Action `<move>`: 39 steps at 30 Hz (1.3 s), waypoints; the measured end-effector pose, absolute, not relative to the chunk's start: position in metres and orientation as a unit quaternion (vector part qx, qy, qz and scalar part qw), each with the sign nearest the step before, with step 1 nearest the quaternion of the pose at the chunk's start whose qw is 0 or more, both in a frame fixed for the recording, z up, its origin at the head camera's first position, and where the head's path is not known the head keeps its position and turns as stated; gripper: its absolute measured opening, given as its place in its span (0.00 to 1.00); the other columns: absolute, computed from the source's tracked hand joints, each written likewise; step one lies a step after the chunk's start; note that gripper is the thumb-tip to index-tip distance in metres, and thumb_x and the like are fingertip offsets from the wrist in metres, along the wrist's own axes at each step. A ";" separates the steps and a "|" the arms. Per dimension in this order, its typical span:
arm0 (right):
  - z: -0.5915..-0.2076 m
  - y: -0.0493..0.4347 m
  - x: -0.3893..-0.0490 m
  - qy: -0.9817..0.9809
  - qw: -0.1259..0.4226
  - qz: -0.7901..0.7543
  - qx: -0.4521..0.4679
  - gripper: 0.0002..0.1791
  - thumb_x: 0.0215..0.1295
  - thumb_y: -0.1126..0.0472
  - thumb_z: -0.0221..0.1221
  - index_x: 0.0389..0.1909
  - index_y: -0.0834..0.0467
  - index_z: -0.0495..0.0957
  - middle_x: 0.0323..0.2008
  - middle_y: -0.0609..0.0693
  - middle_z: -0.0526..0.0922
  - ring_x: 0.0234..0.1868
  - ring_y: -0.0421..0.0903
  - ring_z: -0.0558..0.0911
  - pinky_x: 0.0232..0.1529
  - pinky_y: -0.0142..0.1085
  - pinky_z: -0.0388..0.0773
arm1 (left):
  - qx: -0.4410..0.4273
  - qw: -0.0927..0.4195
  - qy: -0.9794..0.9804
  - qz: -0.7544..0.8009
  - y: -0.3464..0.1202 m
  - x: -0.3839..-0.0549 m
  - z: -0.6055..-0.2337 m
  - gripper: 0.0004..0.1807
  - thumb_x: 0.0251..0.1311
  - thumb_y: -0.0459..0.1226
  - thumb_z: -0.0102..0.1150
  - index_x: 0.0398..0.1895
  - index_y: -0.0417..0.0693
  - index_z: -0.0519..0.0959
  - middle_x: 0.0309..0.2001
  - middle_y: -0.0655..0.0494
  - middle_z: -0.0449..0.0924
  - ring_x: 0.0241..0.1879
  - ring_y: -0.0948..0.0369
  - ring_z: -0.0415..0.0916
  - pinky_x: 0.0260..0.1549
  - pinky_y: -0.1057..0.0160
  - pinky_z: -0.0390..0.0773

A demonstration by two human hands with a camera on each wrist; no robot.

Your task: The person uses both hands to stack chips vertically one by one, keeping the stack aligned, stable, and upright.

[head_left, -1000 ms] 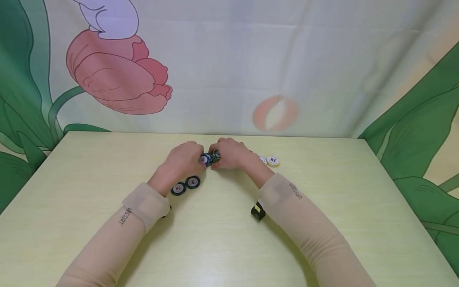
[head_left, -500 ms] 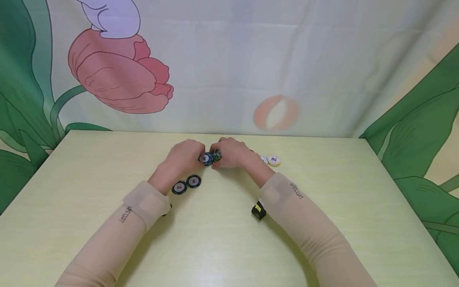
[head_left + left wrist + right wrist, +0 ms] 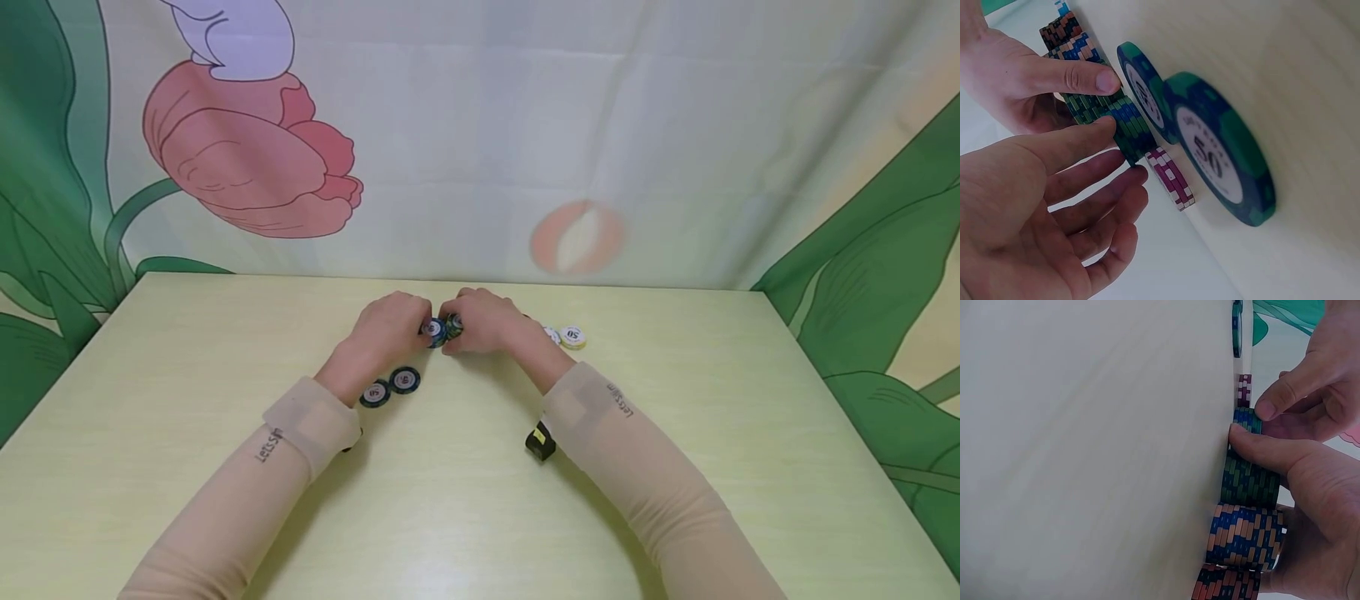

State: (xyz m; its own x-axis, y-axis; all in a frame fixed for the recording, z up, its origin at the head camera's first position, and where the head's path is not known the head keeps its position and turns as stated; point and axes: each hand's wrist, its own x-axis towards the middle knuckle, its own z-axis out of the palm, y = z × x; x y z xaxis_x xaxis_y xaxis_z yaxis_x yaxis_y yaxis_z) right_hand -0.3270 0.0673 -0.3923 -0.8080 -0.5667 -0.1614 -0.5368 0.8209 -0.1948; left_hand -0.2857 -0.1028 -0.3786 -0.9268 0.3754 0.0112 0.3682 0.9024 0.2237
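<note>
At the back of the table my left hand (image 3: 392, 323) pinches a short stack of blue-and-green poker chips (image 3: 1133, 130) between thumb and fingers; its outer fingers are loosely curled. Directly beside it, my right hand (image 3: 482, 321) holds a taller stack of dark green poker chips (image 3: 1249, 480), its thumb reaching along the table side toward the blue-and-green stack. Both thumbs lie close together in the right wrist view. Much of the green stack is hidden by the right fingers in the head view. Two blue-and-green chips marked 50 (image 3: 405, 380) lie flat nearer me, beside the left wrist.
Beyond the green stack stand blue-and-orange chips (image 3: 1244, 536) and red-and-black chips (image 3: 1227, 584). Maroon-and-white chips (image 3: 1171, 178) sit past the left fingertips. White-and-yellow chips (image 3: 573, 336) lie right of the right wrist. A printed curtain (image 3: 450, 150) hangs behind the table's back edge.
My left hand has shifted slightly right, covering a little more of the blue-and-green stack. The right hand stays almost still, and the loose chips have not moved.
</note>
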 end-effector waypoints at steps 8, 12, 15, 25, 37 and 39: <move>-0.391 0.068 -0.326 0.948 0.108 -0.074 -0.290 0.27 0.64 0.45 0.70 0.63 0.46 0.80 0.56 0.51 0.77 0.56 0.51 0.75 0.54 0.57 0.75 | 0.196 0.007 0.974 0.114 -0.103 -0.287 -0.382 0.07 0.64 0.34 0.69 0.38 0.37 0.83 0.32 0.50 0.81 0.31 0.55 0.75 0.34 0.56 0.78; -0.390 0.068 -0.325 0.948 0.108 -0.073 -0.290 0.27 0.64 0.45 0.70 0.62 0.46 0.80 0.56 0.51 0.77 0.55 0.51 0.76 0.53 0.58 0.75 | 0.197 0.006 0.973 0.119 -0.104 -0.287 -0.384 0.09 0.63 0.35 0.70 0.40 0.38 0.83 0.34 0.49 0.81 0.33 0.54 0.76 0.36 0.56 0.79; -0.390 0.068 -0.325 0.948 0.107 -0.075 -0.289 0.26 0.64 0.45 0.71 0.62 0.46 0.80 0.56 0.51 0.77 0.55 0.51 0.76 0.52 0.57 0.75 | 0.188 0.008 0.975 0.115 -0.105 -0.285 -0.383 0.12 0.63 0.36 0.71 0.44 0.38 0.82 0.37 0.48 0.81 0.35 0.54 0.76 0.38 0.54 0.79; -0.390 0.067 -0.325 0.948 0.107 -0.076 -0.290 0.26 0.63 0.46 0.71 0.61 0.47 0.80 0.55 0.50 0.77 0.54 0.49 0.76 0.53 0.55 0.75 | 0.120 0.082 0.983 0.113 -0.110 -0.268 -0.365 0.08 0.60 0.36 0.70 0.34 0.39 0.82 0.27 0.51 0.79 0.27 0.54 0.76 0.27 0.57 0.77; -0.390 0.066 -0.326 0.949 0.112 -0.071 -0.287 0.28 0.64 0.46 0.70 0.63 0.47 0.79 0.57 0.50 0.77 0.55 0.49 0.75 0.53 0.54 0.74 | 0.141 0.172 0.974 0.047 -0.110 -0.249 -0.356 0.27 0.53 0.44 0.80 0.48 0.37 0.79 0.35 0.49 0.79 0.32 0.54 0.78 0.31 0.56 0.80; -0.391 0.066 -0.326 0.949 0.112 -0.071 -0.287 0.28 0.64 0.45 0.70 0.63 0.47 0.79 0.57 0.51 0.77 0.55 0.49 0.75 0.53 0.55 0.74 | 0.141 0.171 0.974 0.044 -0.110 -0.248 -0.358 0.28 0.52 0.44 0.80 0.49 0.37 0.79 0.35 0.49 0.79 0.32 0.54 0.78 0.31 0.56 0.80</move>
State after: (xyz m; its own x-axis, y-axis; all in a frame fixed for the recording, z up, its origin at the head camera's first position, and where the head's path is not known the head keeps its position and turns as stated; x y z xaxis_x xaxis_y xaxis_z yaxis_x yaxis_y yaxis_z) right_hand -0.3257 0.0661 -0.3907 -0.8096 -0.5612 -0.1717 -0.5294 0.8246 -0.1994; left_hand -0.2484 -0.1100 -0.3581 -0.9016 0.2895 -0.3214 0.2591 0.9564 0.1345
